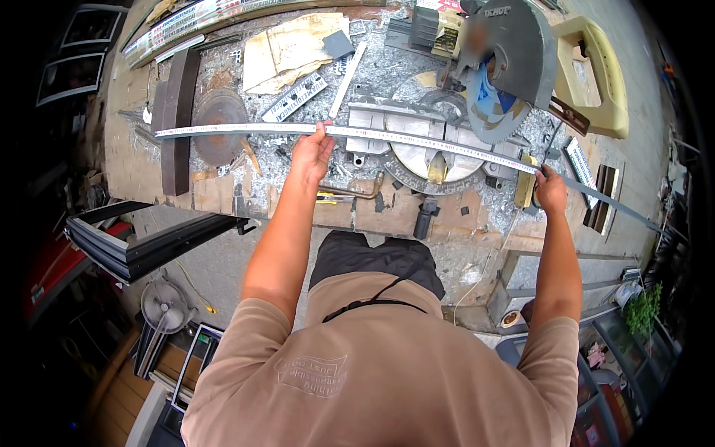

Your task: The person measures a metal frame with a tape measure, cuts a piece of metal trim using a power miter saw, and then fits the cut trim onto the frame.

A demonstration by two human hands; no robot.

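Observation:
A long, thin grey strip [611,200] runs across the bench and over the bed of a miter saw [439,160]. A measuring tape [417,139] lies stretched along it, from the strip's left end to my right hand. My left hand [313,155] pinches the tape and strip between thumb and fingers, just left of the saw bed. At the right of the saw, my right hand [552,191] is closed round the tape and strip; its fingers are partly hidden. The tape's case cannot be made out. The toothed blade [497,104] is raised above the strip.
A brown metal bar [179,123] and a round blade disc [218,128] lie at left under the strip. Metal chips, a yellow cutter [334,198] and a bent steel rod [365,191] litter the bench. Black frame profiles [149,246] jut out below left; a fan [165,305] stands behind.

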